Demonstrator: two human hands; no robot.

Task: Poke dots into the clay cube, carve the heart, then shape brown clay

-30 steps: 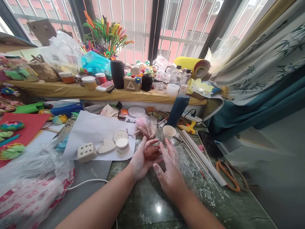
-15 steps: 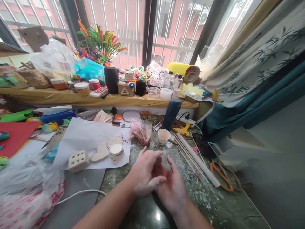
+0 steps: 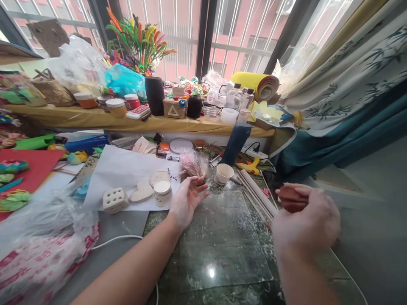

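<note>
Two bare hands worked over a green marble table, which serves as the landmark for everything else. Largest on it was a white sheet of paper spread over its left half, with a crumpled plastic bag printed in red at the table's near left corner. Along the table's far edge ran a yellow-covered shelf crowded with jars and boxes, and a dark blue bottle stood at the table's back, just below that shelf. A clear glass sheet lay flat at the table's middle, dusted with white specks. A white tube lay slanted toward the table's right side, beside thin wooden sticks. On the paper sat a white block with holes, a heart-shaped piece and a small white jar, close together. A paper cup stood upright behind the glass sheet, near a pink-filled clear bag. The left hand rested open and empty, palm up, fingers loosely spread, at the glass sheet's far left corner. The right hand, raised over the table's right edge, was curled around a lump of reddish-brown clay, which showed above its fingers.
</note>
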